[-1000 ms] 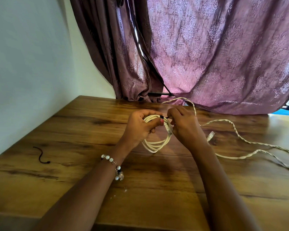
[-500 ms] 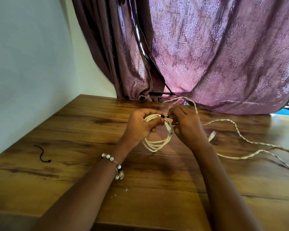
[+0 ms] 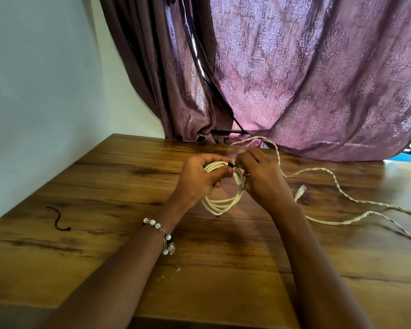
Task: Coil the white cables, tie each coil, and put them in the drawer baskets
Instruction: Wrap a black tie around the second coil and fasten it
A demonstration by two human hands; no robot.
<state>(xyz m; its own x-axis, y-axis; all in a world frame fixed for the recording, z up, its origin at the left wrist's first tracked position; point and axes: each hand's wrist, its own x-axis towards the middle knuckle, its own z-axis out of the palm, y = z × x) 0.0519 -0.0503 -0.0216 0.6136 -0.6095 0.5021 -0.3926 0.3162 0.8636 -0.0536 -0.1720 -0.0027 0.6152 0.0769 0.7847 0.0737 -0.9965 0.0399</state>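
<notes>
A coiled white cable point(image 3: 223, 203) hangs just above the wooden table point(image 3: 105, 186), held between both hands. My left hand point(image 3: 197, 179) grips the top of the coil with thumb pressed on it. My right hand point(image 3: 261, 179) pinches a small black tie point(image 3: 233, 165) at the coil's top, with a clear plug point(image 3: 239, 182) beside its fingers. A second, twisted white cable point(image 3: 337, 186) lies loose on the table to the right, its plug end point(image 3: 300, 191) near my right wrist. No drawer baskets are visible.
A spare dark tie point(image 3: 57, 219) lies on the table at the left. A purple curtain point(image 3: 294, 79) hangs behind the table's far edge. A white wall point(image 3: 33, 91) borders the left side.
The hands stay in place on the coil; the right fingers shift slightly at the black tie. The view has drifted a little.
</notes>
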